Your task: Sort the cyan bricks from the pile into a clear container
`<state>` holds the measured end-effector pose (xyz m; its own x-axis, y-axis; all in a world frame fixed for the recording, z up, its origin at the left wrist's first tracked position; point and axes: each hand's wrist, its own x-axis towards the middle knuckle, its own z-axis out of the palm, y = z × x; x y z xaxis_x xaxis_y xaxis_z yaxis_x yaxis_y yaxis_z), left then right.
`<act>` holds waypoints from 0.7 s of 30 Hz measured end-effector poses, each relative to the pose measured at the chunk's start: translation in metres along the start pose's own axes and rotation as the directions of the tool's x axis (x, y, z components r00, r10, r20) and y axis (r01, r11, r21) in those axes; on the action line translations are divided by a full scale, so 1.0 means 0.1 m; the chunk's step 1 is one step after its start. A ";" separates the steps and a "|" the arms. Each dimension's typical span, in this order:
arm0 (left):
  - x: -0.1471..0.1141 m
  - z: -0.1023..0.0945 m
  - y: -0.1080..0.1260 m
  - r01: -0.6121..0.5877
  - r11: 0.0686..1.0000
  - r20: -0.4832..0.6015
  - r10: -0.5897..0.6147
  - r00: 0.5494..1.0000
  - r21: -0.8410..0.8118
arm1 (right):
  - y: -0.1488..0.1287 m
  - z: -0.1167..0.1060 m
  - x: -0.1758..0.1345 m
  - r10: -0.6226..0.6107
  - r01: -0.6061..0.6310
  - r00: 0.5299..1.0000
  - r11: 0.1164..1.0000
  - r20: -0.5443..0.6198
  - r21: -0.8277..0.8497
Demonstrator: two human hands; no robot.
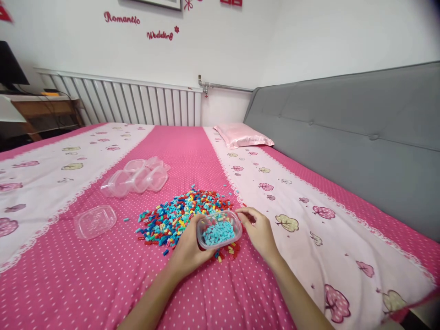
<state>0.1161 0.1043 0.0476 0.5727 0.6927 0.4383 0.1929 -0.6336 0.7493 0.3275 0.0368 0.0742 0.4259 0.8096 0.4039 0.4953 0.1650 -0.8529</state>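
Note:
My left hand (190,245) is wrapped round the left side of a clear plastic container (200,243), thumb at its near side. Many small light-blue building bricks (220,233) lie inside, and the container is tilted toward me. My right hand (257,229) is at the container's right rim, its fingers curled in with the tips against the edge. Beneath and behind the container spreads a heap of loose small bricks (165,220) in blue, red, yellow and turquoise. Part of the heap is hidden by the container and my left hand.
Left of the heap, a clear plastic lid (96,222) lies flat on the pink bedspread (137,284). Behind it are several clear containers (137,176) in a cluster. A pink pillow (242,135) rests against the grey headboard (343,110). A white radiator (137,101) runs along the wall.

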 end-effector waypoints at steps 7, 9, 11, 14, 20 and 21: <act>-0.03 0.03 -0.09 -0.071 0.993 0.077 0.064 0.995 0.099 | -0.16 0.01 -0.14 -0.109 0.110 0.994 0.992 0.016 -0.063; -0.04 0.02 -0.11 -0.095 0.986 0.094 0.082 0.992 0.135 | -0.16 0.06 -0.18 -0.146 0.157 0.984 0.982 0.104 -0.103; -0.04 0.02 -0.12 -0.110 0.983 0.106 0.095 0.990 0.147 | -0.15 0.12 -0.21 -0.173 0.203 0.967 0.966 0.186 -0.161; -0.03 0.02 -0.11 -0.118 0.980 0.112 0.100 0.989 0.158 | -0.14 0.21 -0.23 -0.178 0.251 0.942 0.936 0.284 -0.246; -0.01 0.01 -0.04 -0.152 0.974 0.115 0.133 0.984 0.169 | -0.05 0.30 -0.21 -0.152 0.254 0.921 0.933 0.358 -0.257; -0.01 0.01 -0.03 -0.152 0.974 0.111 0.134 0.985 0.169 | -0.03 0.30 -0.20 -0.158 0.256 0.920 0.935 0.358 -0.244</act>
<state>0.1158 0.1050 0.0439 0.6784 0.5588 0.4769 0.2359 -0.7805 0.5790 0.2944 0.0368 0.0587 0.0423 0.9205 0.3883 0.7572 0.2240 -0.6135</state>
